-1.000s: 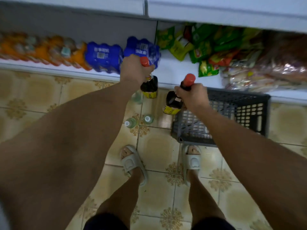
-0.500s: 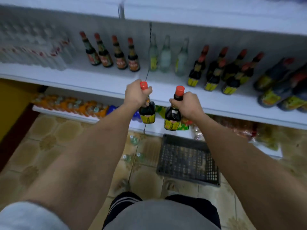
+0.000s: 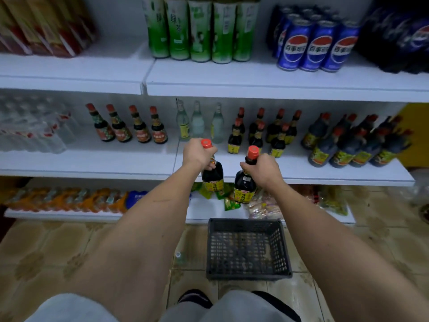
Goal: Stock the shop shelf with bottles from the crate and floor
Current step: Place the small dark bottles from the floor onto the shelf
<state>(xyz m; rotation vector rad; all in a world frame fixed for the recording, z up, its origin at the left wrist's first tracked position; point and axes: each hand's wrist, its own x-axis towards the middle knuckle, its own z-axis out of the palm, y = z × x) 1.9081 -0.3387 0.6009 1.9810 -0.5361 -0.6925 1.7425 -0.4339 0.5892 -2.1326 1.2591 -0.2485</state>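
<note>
My left hand (image 3: 197, 155) grips the neck of a dark sauce bottle (image 3: 213, 176) with a red cap and yellow label. My right hand (image 3: 263, 169) grips the neck of a second, matching bottle (image 3: 243, 184). Both bottles hang upright in front of the middle shelf's (image 3: 325, 174) front edge. On that shelf, just behind the hands, stand several matching dark bottles (image 3: 257, 133). The dark plastic crate (image 3: 247, 248) sits on the floor below my hands. One small bottle (image 3: 178, 256) shows on the floor left of the crate.
The middle shelf also carries clear glass bottles (image 3: 197, 123), brown-label sauce bottles (image 3: 130, 125), larger dark bottles (image 3: 352, 142) and packed water (image 3: 32, 126). Green tea bottles (image 3: 199, 29) and blue cola cans (image 3: 315, 45) stand above. Snack bags (image 3: 260, 205) and orange drinks (image 3: 65, 201) fill the bottom shelf.
I have stood up from the floor; both hands rose with their bottles from crate level to the middle shelf's front edge. The view lifted, revealing the upper shelf.
</note>
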